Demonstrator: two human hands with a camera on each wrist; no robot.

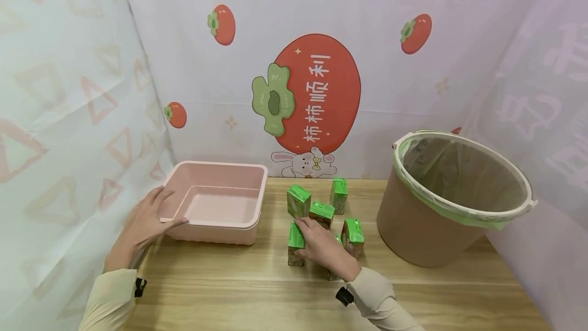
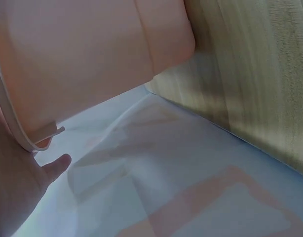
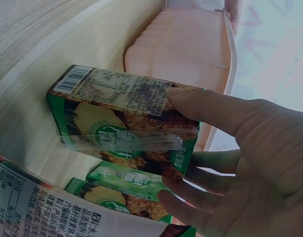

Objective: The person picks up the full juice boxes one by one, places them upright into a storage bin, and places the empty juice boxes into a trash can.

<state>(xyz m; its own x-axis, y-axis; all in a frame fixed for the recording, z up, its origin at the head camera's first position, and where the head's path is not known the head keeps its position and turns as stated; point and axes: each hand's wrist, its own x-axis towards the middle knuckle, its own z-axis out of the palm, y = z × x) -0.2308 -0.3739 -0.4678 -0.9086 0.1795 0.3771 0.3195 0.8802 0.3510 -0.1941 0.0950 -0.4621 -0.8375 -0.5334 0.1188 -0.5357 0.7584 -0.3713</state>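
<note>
On the left side of the table sits a pink plastic basin [image 1: 220, 234]. My left hand [image 1: 146, 221] rests on its near left corner, fingers spread over the rim; in the left wrist view one digit [image 2: 57, 168] sticks out beside the rim. My right hand [image 1: 323, 249] pinches a green-topped juice box [image 3: 122, 121] near its top, thumb on one side and fingers on the other. That juice box [image 1: 295, 244] stands upright in the head view. Around the hand are more juice boxes [image 1: 299, 199], one partly hidden beneath it.
A tall brown bucket [image 1: 413, 229], lined with a translucent greenish bag, stands on the right. Fabric walls [image 1: 193, 65] printed with persimmons and shapes enclose the table [image 1: 220, 290] at the back and sides.
</note>
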